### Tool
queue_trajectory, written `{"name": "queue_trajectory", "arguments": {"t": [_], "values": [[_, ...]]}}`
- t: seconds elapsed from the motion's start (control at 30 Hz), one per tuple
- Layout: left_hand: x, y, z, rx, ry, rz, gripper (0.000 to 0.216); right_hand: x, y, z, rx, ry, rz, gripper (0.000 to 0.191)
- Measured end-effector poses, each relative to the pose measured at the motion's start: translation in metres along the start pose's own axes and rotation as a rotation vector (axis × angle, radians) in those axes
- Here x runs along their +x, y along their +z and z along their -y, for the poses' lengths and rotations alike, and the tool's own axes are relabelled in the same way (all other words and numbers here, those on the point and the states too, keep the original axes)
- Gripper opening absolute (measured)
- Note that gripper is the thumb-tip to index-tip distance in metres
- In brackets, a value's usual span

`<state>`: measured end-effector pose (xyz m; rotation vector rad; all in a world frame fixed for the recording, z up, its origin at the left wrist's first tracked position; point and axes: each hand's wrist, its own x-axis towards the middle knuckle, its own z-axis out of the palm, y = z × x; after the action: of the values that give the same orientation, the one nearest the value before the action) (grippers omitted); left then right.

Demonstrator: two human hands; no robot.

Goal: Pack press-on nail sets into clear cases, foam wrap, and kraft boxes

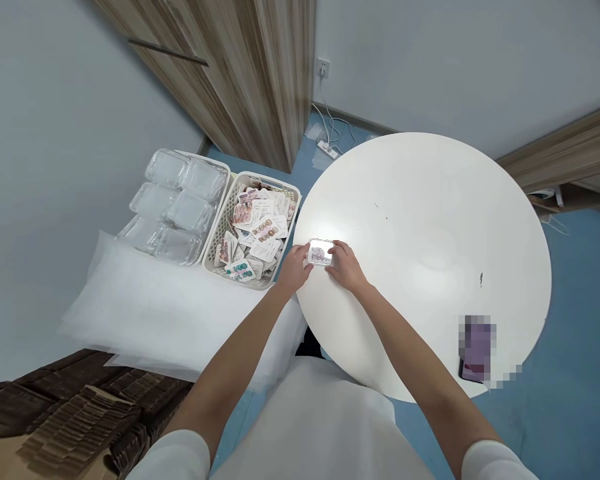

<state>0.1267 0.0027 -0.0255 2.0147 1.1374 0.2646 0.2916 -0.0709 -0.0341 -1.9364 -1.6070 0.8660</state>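
Observation:
A small clear plastic box [321,253] is held between my two hands at the near left edge of the round white table [430,200]. Inside it shows a pale card with what look like press-on nails. My left hand [295,268] grips the box's left end, and my right hand [347,265] has its fingers closed on the right end. Left of my hands, a white basket [211,257] holds many loose cards of press-on nails [266,230] in pink, brown and teal.
Clear plastic boxes [190,203] fill a second basket at the left. White translucent sheets [170,313] lie in front of it, above folded brown cardboard [80,427]. A partly blurred phone [473,370] rests at the table's right. A power strip [327,149] is on the floor.

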Motion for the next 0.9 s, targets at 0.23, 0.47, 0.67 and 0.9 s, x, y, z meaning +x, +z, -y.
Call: {"name": "queue_trajectory", "arguments": {"t": [0.23,0.47,0.67,0.9], "values": [[-0.002,0.003,0.0,-0.027,-0.011,-0.004,0.055,-0.003,0.0,0.002,0.009,-0.012,0.007,0.045],[-0.007,0.007,0.0,-0.051,-0.011,-0.075,0.062,-0.019,-0.003,0.009,0.016,-0.007,-0.046,0.053],[-0.057,0.012,-0.01,-0.064,0.027,-0.203,0.043,-0.052,0.007,0.031,-0.001,-0.079,-0.158,0.035],[-0.175,0.03,0.014,0.251,-0.253,-0.292,0.031,-0.08,0.044,0.059,-0.11,-0.353,0.162,0.027]]}}
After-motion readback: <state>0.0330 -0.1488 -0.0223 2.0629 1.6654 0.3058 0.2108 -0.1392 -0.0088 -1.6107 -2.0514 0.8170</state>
